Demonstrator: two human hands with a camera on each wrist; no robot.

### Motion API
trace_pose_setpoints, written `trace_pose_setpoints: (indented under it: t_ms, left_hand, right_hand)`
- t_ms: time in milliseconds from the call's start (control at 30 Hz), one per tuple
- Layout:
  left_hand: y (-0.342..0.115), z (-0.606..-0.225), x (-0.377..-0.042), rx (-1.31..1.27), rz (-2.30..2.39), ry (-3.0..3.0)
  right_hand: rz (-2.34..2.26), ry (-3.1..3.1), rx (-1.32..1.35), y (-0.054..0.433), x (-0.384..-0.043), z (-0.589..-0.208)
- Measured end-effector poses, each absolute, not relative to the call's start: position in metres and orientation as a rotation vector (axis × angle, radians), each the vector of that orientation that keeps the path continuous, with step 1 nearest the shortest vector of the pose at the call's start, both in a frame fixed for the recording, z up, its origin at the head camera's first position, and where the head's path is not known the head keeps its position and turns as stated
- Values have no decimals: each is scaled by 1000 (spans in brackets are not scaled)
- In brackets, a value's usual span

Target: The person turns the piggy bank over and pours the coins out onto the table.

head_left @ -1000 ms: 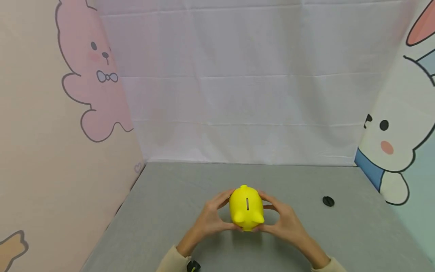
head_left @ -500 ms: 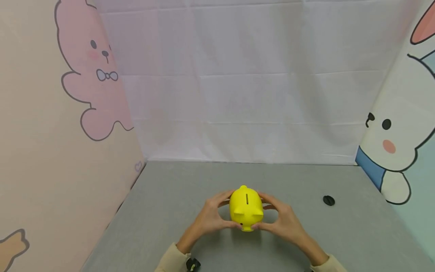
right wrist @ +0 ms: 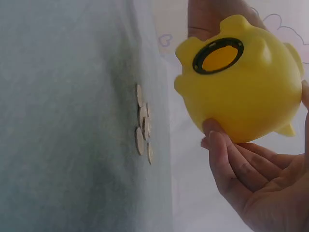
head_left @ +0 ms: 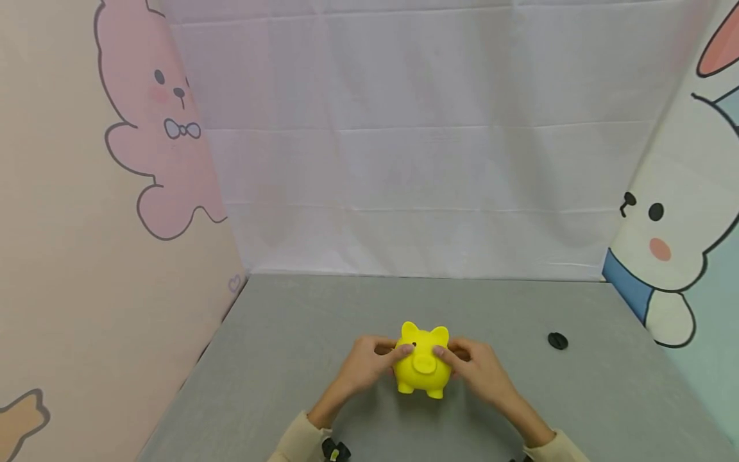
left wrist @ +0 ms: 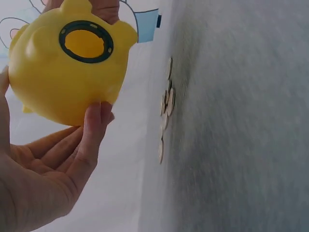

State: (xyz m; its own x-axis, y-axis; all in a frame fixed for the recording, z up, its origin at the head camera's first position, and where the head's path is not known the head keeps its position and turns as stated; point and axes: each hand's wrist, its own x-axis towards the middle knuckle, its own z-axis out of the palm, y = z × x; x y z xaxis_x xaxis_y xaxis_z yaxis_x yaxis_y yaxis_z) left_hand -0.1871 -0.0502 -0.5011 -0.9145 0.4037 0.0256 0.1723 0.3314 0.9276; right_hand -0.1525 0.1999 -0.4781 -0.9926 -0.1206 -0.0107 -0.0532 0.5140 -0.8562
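Note:
A yellow piggy bank (head_left: 424, 378) is held up over the grey table, its snout and ears turned toward me. My left hand (head_left: 364, 367) grips its left side, thumb by the eye. On the opposite side my right hand (head_left: 482, 372) grips it likewise. Both wrist views show the underside, where a black ring (right wrist: 198, 63) surrounds an uncovered hole. Below it several coins (left wrist: 170, 101) lie in a loose cluster on the table; in the head view the piggy bank hides them. A round black plug (head_left: 557, 341) lies to the right, apart from both hands.
The grey table (head_left: 300, 314) ends at a hanging white cloth (head_left: 421, 160). Side walls with a pink bear drawing (head_left: 173, 160) and a white rabbit drawing (head_left: 675, 205) border it left and right.
Both hands have tilted the piggy bank: its coin slot faced up before, and now its face and front legs show. The plug has stayed in place.

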Motion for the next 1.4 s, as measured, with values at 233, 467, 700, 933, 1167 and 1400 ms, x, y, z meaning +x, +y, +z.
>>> trace_pose_setpoints:
  t_ms: [233, 467, 700, 933, 1167, 1400]
  left_hand:
    - [-48, -500, -187, 374, 1616, 2270]
    - [-47, -494, -186, 315, 1572, 2253]
    - [-50, -496, -189, 347, 1574, 2229]
    - [-60, -504, -192, 554, 1554, 2270]
    - [-59, -504, -187, 718, 1623, 2285]
    - [-60, -514, -187, 1322, 1556, 2690]
  right_hand:
    - [-1500, 2563, -32, 200, -153, -475]
    - [-1518, 2499, -54, 202, -156, -475]
    - [-1516, 2499, -108, 202, -157, -476]
    - [-1504, 2615, -262, 207, -155, -483]
    - [-1547, 2759, -586, 210, -154, -494]
    - [-1546, 3019, -1169, 210, -156, -503]
